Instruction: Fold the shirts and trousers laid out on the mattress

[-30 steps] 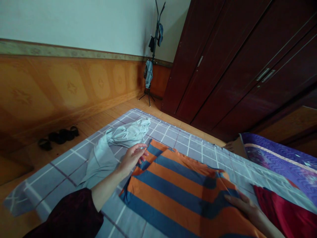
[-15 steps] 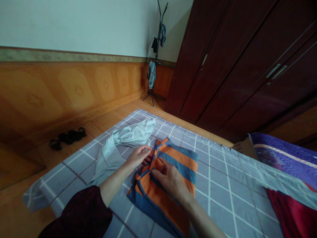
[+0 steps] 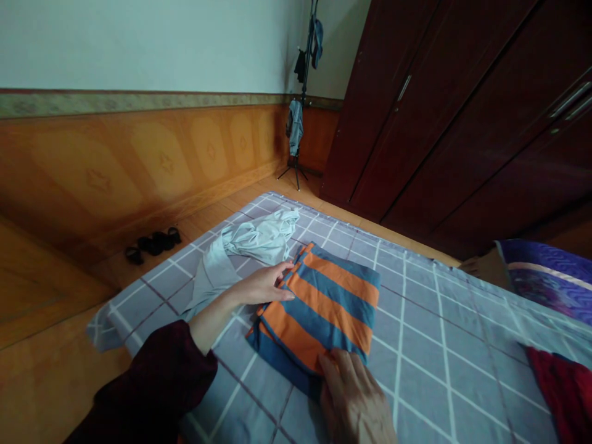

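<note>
An orange and blue striped garment, folded into a layered rectangle, lies on the checked bed cover. My left hand rests at its left edge, thumb and fingers apart and touching the cloth. At the near edge, my right hand has its fingers bent over the fabric, with the thumb along the left side; the fingertips are partly hidden against the cloth. Just beyond my left hand lies a crumpled pale grey garment, loosely spread.
The grey checked bed cover lies underneath. Red cloth is at the right, near a purple patterned bundle. Black footwear sits on the floor at left. A coat stand and dark wardrobe stand behind.
My right hand has moved from the garment's left edge to its near edge. The bunched cloth there now lies flat, and the near end no longer reaches the frame bottom. The view has shifted slightly.
</note>
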A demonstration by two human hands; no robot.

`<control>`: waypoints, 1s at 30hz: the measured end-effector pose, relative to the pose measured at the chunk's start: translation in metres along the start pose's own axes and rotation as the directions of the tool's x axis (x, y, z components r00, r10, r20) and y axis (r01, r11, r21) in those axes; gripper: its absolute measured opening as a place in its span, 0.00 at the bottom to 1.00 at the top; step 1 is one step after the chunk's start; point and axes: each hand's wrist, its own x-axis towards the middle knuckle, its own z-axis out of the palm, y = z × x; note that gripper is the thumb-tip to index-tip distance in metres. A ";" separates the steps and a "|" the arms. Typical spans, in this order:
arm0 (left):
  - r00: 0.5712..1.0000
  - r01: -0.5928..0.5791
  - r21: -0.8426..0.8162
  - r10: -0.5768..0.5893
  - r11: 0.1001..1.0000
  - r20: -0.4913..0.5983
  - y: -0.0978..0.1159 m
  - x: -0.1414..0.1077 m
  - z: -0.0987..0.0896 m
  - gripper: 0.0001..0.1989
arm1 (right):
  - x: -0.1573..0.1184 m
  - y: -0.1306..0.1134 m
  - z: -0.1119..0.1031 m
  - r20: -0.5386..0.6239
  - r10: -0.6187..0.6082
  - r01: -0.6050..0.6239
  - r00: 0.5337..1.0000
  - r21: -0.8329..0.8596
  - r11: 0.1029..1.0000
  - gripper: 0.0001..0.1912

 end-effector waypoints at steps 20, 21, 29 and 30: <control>0.980 0.185 0.025 -0.183 0.982 -0.085 0.024 -0.058 0.019 0.20 | -0.035 0.022 -0.013 -0.083 -0.131 0.125 0.988 -0.083 0.989 0.11; 0.978 0.186 0.004 -0.185 0.982 -0.099 0.029 -0.059 0.020 0.19 | -0.035 0.023 -0.015 -0.105 -0.145 0.136 0.984 -0.089 0.987 0.11; 0.956 0.242 -0.075 -0.251 0.967 -0.151 0.025 -0.080 0.026 0.16 | -0.041 0.025 -0.026 -0.135 -0.179 0.165 0.975 -0.105 0.981 0.12; 0.954 0.252 -0.061 -0.259 0.966 -0.150 0.019 -0.083 0.028 0.17 | -0.042 0.024 -0.023 -0.130 -0.174 0.160 0.976 -0.110 0.981 0.12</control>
